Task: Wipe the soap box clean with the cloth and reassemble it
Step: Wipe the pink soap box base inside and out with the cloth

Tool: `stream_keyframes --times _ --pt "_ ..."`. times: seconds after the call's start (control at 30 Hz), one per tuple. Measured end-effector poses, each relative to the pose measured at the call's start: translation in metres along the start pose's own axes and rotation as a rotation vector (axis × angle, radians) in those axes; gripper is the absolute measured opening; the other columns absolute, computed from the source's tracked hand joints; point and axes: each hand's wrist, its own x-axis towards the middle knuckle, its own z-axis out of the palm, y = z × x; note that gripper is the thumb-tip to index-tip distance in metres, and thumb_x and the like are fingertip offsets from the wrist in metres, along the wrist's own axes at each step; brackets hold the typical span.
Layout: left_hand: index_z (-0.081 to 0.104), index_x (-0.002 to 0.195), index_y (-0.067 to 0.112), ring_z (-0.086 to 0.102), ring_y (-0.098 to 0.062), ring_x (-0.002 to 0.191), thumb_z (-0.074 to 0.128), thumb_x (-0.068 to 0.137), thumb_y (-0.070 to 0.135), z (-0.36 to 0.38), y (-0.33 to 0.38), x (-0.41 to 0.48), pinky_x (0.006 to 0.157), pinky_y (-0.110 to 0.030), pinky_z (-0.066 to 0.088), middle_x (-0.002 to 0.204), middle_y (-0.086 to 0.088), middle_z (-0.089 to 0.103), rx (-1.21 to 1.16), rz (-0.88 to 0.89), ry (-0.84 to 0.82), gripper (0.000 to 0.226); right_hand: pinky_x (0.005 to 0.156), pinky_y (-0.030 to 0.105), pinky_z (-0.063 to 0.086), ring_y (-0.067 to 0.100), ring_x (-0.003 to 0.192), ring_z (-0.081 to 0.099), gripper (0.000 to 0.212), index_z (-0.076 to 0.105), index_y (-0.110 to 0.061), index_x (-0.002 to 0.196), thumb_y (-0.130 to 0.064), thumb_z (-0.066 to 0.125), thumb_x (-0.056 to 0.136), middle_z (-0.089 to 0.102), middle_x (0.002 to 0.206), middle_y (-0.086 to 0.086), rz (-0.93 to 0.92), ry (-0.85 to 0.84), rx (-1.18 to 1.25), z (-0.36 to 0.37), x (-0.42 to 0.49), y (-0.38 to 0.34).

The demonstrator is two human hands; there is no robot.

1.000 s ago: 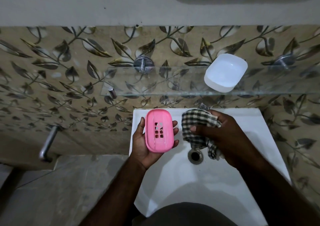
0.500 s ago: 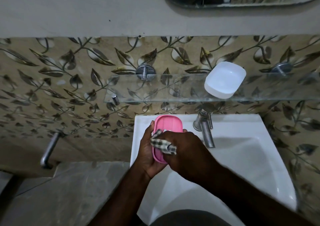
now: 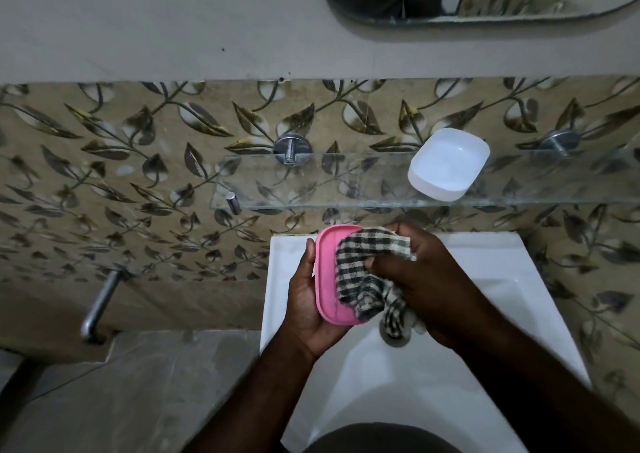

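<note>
Your left hand (image 3: 304,314) grips the pink tray (image 3: 325,279) over the sink (image 3: 485,255)'s back-left corner; your right hand (image 3: 433,289) clutches the cloth (image 3: 360,265) against it.

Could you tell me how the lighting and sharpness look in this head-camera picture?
Head view: dim, no glare; pink soap tray, checked cloth, left hand and right hand look fairly sharp; white soap box base on the glass shelf is brightest; forearms sink into shadow.

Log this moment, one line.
step: wiping | left hand: holds pink tray | right hand: grips cloth against tray | white base: on glass shelf
</note>
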Motion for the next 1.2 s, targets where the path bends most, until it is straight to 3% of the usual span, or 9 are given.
stream_keyframes --times 0.13,0.23,0.33,0.5,0.7,0.93,1.03,1.13,1.2 --pt "0.064 0.122 0.005 0.060 -0.029 0.117 0.032 0.098 0.051 0.009 -0.007 0.002 0.103 -0.044 0.046 0.126 -0.018 0.063 0.002 0.001 0.093 0.061 0.084 0.045 0.060 0.022 0.087 0.075 0.023 0.070 -0.013 0.102 -0.002 0.073 0.082 0.077 0.092 0.005 -0.077 0.057 -0.015 0.019 0.002 -0.001" --pt "0.076 0.096 0.005 0.071 -0.024 0.095 0.035 0.099 0.047 0.011 -0.004 0.005 0.077 -0.033 0.058 0.101 -0.015 0.073 0.055 0.071 0.160 0.059 0.082 0.042 0.060 0.015 0.082 0.075 0.025 0.072 -0.015 0.098 -0.008 0.081 0.076 0.078 0.087 0.001 -0.132 0.072 -0.132 0.031 -0.005 0.007" --pt "0.077 0.087 0.006 0.073 -0.022 0.085 0.036 0.099 0.046 0.013 -0.001 0.005 0.067 -0.029 0.058 0.092 -0.015 0.074 0.077 0.092 0.173 0.059 0.079 0.044 0.060 0.016 0.078 0.075 0.021 0.074 -0.015 0.092 -0.013 0.081 0.072 0.077 0.083 0.001 -0.162 0.087 -0.178 0.035 -0.007 0.006" --pt "0.078 0.096 0.010 0.071 -0.021 0.098 0.039 0.094 0.044 0.036 -0.005 0.005 0.073 -0.033 0.058 0.110 -0.012 0.072 0.074 0.121 0.168 0.052 0.078 0.041 0.061 0.014 0.078 0.075 0.016 0.076 -0.014 0.092 -0.013 0.082 0.078 0.078 0.083 -0.001 -0.198 0.193 -0.137 0.026 0.012 -0.021" --pt "0.077 0.083 0.006 0.073 -0.022 0.077 0.043 0.093 0.048 0.035 0.002 -0.001 0.063 -0.030 0.059 0.084 -0.012 0.075 0.097 0.122 0.159 0.055 0.066 0.029 0.059 0.013 0.069 0.073 0.009 0.075 -0.012 0.085 -0.009 0.080 0.078 0.076 0.076 0.002 -0.145 0.064 -0.230 0.029 -0.014 -0.014" --pt "0.078 0.095 0.005 0.072 -0.026 0.095 0.037 0.096 0.040 0.050 -0.006 -0.003 0.072 -0.035 0.059 0.107 -0.015 0.073 -0.001 0.120 0.152 0.053 0.071 0.028 0.061 0.011 0.076 0.075 0.016 0.075 -0.013 0.094 -0.010 0.081 0.079 0.078 0.083 -0.001 -0.198 0.161 -0.092 0.023 0.001 -0.035" --pt "0.075 0.097 -0.001 0.073 -0.027 0.089 0.057 0.087 0.047 0.047 0.003 -0.008 0.070 -0.033 0.060 0.100 -0.019 0.073 0.040 0.086 0.091 0.052 0.065 0.023 0.058 0.009 0.070 0.074 0.014 0.075 -0.012 0.090 -0.008 0.080 0.078 0.077 0.078 0.000 -0.160 0.118 -0.159 0.028 -0.018 -0.026" --pt "0.069 0.109 -0.005 0.070 -0.029 0.090 0.082 0.060 0.053 0.043 0.013 -0.008 0.082 -0.035 0.057 0.098 -0.020 0.071 0.131 0.067 0.032 0.078 0.056 0.029 0.057 0.015 0.061 0.072 0.010 0.070 -0.011 0.080 -0.008 0.080 0.079 0.074 0.070 0.006 -0.108 0.020 -0.228 0.030 -0.030 -0.022" --pt "0.072 0.103 -0.002 0.070 -0.028 0.094 0.076 0.070 0.049 0.046 0.013 -0.009 0.085 -0.036 0.057 0.100 -0.019 0.072 0.153 0.129 0.041 0.061 0.059 0.031 0.059 0.018 0.064 0.073 0.011 0.072 -0.012 0.082 -0.006 0.080 0.078 0.075 0.072 0.005 -0.148 0.032 -0.193 0.026 -0.022 -0.033"
